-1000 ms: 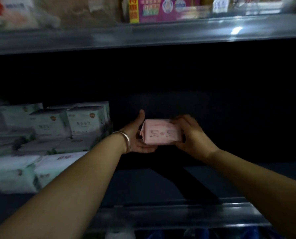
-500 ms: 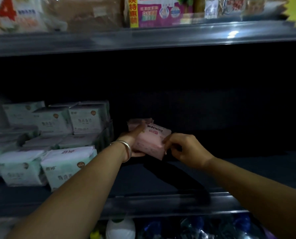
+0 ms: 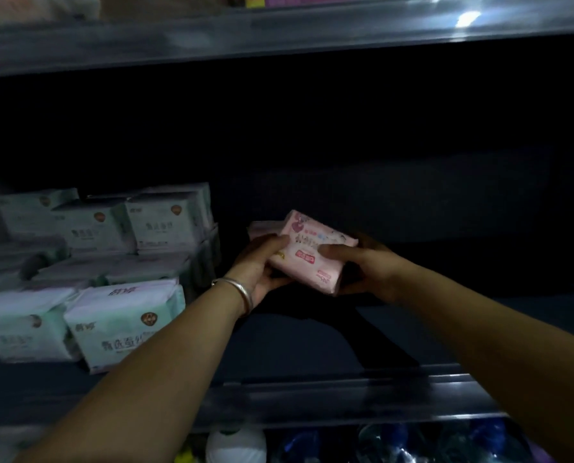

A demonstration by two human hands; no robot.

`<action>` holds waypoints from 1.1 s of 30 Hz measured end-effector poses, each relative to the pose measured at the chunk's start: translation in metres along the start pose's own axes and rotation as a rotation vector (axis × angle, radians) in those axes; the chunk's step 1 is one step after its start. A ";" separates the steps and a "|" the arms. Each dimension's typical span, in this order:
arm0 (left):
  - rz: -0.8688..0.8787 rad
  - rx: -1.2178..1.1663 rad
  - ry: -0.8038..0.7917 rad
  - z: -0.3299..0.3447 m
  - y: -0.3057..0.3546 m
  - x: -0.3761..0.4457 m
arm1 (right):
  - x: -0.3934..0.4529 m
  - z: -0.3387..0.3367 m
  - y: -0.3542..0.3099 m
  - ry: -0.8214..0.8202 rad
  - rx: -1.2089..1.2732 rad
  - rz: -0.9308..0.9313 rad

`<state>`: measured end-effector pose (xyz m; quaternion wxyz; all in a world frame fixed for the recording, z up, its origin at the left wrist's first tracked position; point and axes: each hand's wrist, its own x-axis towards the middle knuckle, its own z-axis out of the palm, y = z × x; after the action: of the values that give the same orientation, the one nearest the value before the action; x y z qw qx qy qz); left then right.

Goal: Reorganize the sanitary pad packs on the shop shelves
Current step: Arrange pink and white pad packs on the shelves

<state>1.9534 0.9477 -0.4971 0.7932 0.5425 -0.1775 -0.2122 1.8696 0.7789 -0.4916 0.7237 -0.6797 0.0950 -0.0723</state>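
Note:
A pink sanitary pad pack [image 3: 312, 253] is held tilted above the dark middle shelf [image 3: 312, 342], its printed face up. My left hand [image 3: 259, 265], a silver bangle on its wrist, grips the pack's left end with the thumb on top. My right hand [image 3: 362, 265] grips the right end the same way. Behind the left hand, the edge of a second pink pack [image 3: 262, 227] shows. Stacks of green and white pad packs [image 3: 125, 315] fill the shelf's left part.
The shelf's metal front rail [image 3: 329, 392] runs across below my arms. Another shelf edge [image 3: 279, 31] spans the top with coloured boxes above it. Bottles and a white cap [image 3: 235, 446] sit on the level below. The shelf's right side is dark.
The pink pack has been turned from its narrow side to face up and tilted. Both hands have shifted slightly toward me and now hold its two ends.

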 end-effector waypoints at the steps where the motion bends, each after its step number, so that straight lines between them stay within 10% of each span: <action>1: 0.028 -0.021 -0.013 -0.001 -0.001 0.001 | 0.002 0.000 0.001 -0.014 0.017 -0.016; 6: -0.020 0.028 -0.142 0.005 -0.012 0.003 | 0.016 0.007 0.014 -0.018 0.157 -0.066; 21: 0.132 1.070 -0.174 -0.006 0.025 0.022 | 0.019 0.008 -0.004 -0.018 -0.588 -0.181; 33: 0.031 1.014 0.607 -0.047 -0.008 0.060 | 0.070 0.041 0.021 0.043 -0.305 -0.184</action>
<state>2.0271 0.9505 -0.5175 0.4532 0.8877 -0.0300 0.0756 1.9471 0.8034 -0.5125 0.6002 -0.7859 0.0575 -0.1376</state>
